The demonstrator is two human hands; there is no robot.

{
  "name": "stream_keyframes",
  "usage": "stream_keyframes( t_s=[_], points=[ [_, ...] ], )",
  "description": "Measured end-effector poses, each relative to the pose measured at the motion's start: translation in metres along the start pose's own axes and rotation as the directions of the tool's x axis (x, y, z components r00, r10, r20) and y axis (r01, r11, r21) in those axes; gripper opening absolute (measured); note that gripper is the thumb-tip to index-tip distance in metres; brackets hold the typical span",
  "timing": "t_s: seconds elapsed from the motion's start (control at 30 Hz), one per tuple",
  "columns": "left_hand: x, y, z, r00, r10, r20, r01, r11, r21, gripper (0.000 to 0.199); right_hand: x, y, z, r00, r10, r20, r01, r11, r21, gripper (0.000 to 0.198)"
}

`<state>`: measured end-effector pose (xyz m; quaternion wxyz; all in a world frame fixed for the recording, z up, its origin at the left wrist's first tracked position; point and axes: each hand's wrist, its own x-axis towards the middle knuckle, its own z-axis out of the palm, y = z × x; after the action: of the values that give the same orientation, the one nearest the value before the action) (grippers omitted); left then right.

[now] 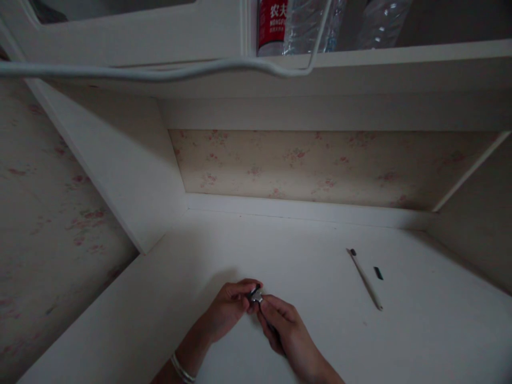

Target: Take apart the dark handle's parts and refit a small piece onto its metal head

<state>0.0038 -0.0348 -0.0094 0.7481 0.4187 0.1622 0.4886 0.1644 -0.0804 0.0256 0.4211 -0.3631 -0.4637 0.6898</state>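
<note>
Above the white desk, my left hand (234, 303) and my right hand (285, 326) meet at a small shiny metal tool (256, 295). My left fingers pinch its silver head, where a dark part also shows. My right hand is closed around what looks like a dark handle, mostly hidden by the fingers. What kind of tool it is I cannot make out. A pale bangle circles my left wrist.
On the white desk (256, 240) to the right lie a slim pale pen-like stick (366, 280) with a dark end and a small dark strip (378, 273). Overhead, a grey curved bar (168, 72) crosses before a shelf (400, 56) with plastic bottles (306, 26).
</note>
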Motion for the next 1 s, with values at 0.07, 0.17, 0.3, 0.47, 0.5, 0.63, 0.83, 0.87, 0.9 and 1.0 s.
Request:
stream_keyframes(
  t_s=[0.07,0.17,0.3,0.47,0.5,0.63,0.83,0.87,0.9,1.0],
  points=[
    [0.0002,0.0008,0.0009,1.000,0.000,-0.006,0.000,1.000,0.007,0.027,0.0001,-0.0015,0.0011,1.000,0.000,-0.009,0.000,1.000,-0.011,0.041],
    [0.0003,-0.0001,0.0007,1.000,0.008,-0.011,-0.007,1.000,0.009,0.027,0.0003,-0.0020,0.0023,1.000,-0.013,-0.009,0.013,1.000,-0.020,0.043],
    [0.0009,-0.0025,-0.0008,1.000,0.029,-0.007,-0.028,1.000,0.013,0.027,0.0014,0.0008,0.0018,1.000,-0.009,-0.014,0.009,1.000,0.002,0.042],
    [0.0014,-0.0015,0.0007,1.000,0.014,-0.018,-0.014,1.000,-0.003,0.027,0.0027,0.0041,0.0000,1.000,-0.019,-0.017,0.020,0.999,0.033,0.041],
    [0.0014,-0.0012,0.0011,1.000,0.013,-0.019,-0.013,1.000,-0.005,0.027,0.0025,0.0040,0.0000,1.000,-0.022,-0.020,0.022,0.999,0.042,0.041],
    [0.0013,-0.0016,0.0011,1.000,0.021,-0.023,-0.022,1.000,-0.011,0.028,0.0005,0.0003,0.0019,1.000,-0.011,-0.027,0.012,1.000,0.013,0.042],
    [0.0015,-0.0030,-0.0006,1.000,0.017,-0.024,-0.017,1.000,0.000,0.028,0.0005,-0.0043,0.0052,1.000,-0.008,-0.015,0.008,1.000,-0.015,0.047],
    [0.0015,-0.0030,-0.0005,0.999,0.017,-0.030,-0.017,1.000,0.004,0.028,0.0009,-0.0042,0.0053,1.000,-0.006,-0.023,0.006,1.000,-0.010,0.047],
    [0.0014,-0.0028,0.0000,0.999,0.017,-0.036,-0.017,1.000,0.009,0.028,0.0014,-0.0039,0.0052,0.999,-0.008,-0.031,0.007,1.000,-0.011,0.046],
    [0.0012,-0.0020,0.0021,0.998,0.025,-0.050,-0.023,0.999,0.028,0.027,0.0022,-0.0032,0.0051,0.999,-0.022,-0.042,0.020,0.999,-0.039,0.046]
  ],
)
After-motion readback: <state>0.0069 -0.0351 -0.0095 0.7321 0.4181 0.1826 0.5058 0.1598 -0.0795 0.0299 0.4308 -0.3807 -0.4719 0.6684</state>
